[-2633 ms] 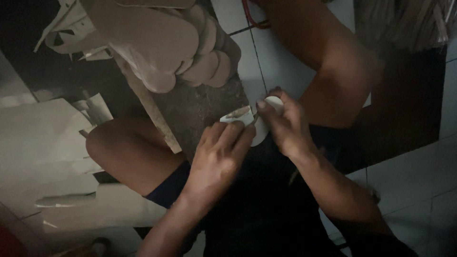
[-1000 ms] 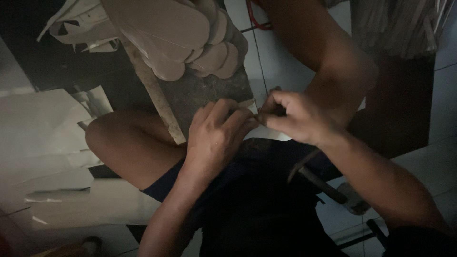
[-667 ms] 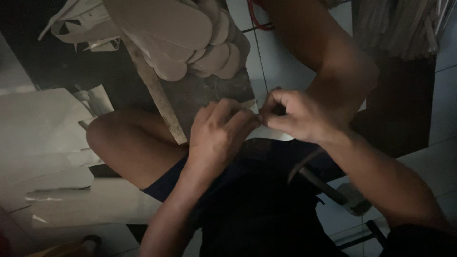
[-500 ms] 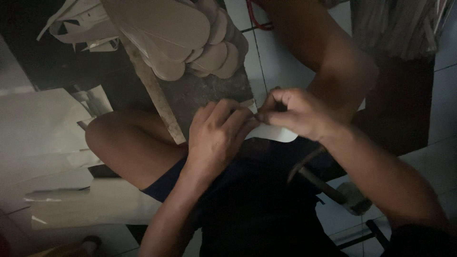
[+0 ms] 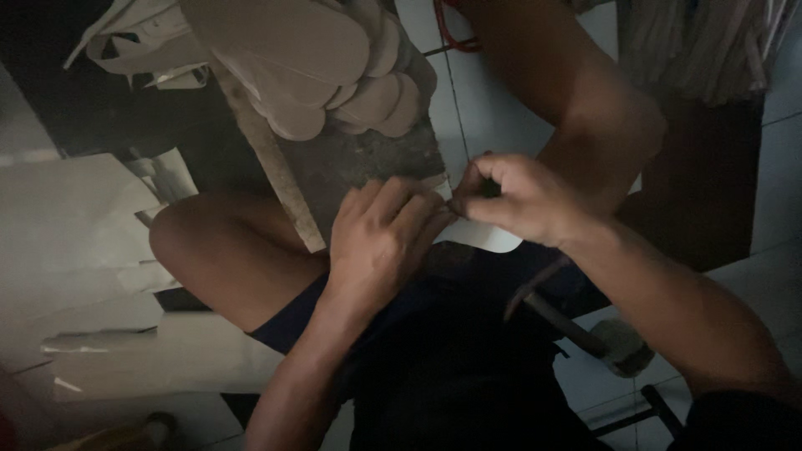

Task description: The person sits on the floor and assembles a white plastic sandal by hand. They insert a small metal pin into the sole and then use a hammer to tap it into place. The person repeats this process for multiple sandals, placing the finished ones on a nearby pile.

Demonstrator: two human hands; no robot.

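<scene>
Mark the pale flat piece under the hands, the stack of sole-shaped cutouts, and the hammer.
pale flat piece [image 5: 489, 237], head view, rounded edge showing below the right hand.
stack of sole-shaped cutouts [image 5: 292, 50], head view, top cutout's face.
hammer [image 5: 622, 349], head view, its head.

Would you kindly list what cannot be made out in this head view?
- The pale flat piece: mostly covered by the left hand and right hand, so its full shape is hidden.
- What the right hand's fingertips pinch: too small and dark to tell.
- The stack of sole-shaped cutouts: cut off by the top edge.
- The hammer: dim, its handle partly behind the right forearm.
</scene>
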